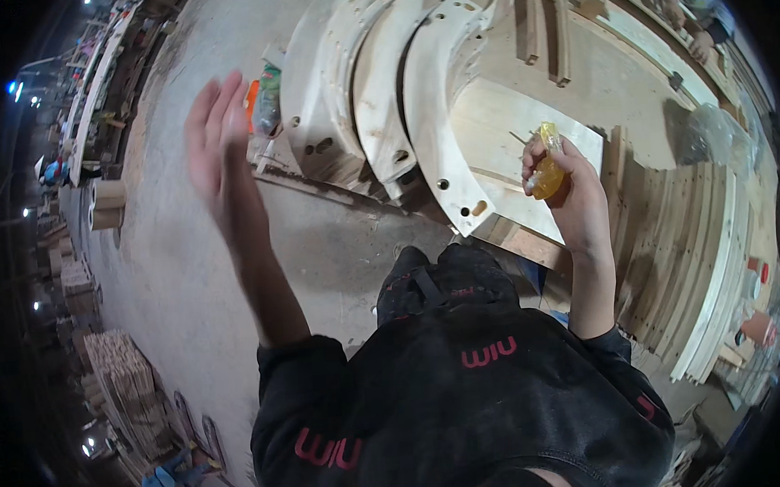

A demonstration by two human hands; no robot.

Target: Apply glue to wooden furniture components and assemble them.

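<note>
My right hand [570, 183] is closed around a small clear bottle of amber-yellow liquid [547, 182], its narrow top pointing away from me. It is held above a pale flat board [506, 116]. My left hand [216, 142] is raised on the left with nothing in it, its fingers stretched out and slightly blurred. Between my hands stand several curved pale wooden pieces [433, 124] with drilled holes and slots near their ends. Just beyond my left hand are a green plastic bottle [268, 99] and an orange item [251, 101].
Long wooden strips [677, 240] lie side by side to the right. Clear plastic wrapping [707, 134] sits beyond them. Another person's hand [702, 45] shows at the far right. A wood stack [122, 377] stands on the floor at left, below brown rolls [107, 204].
</note>
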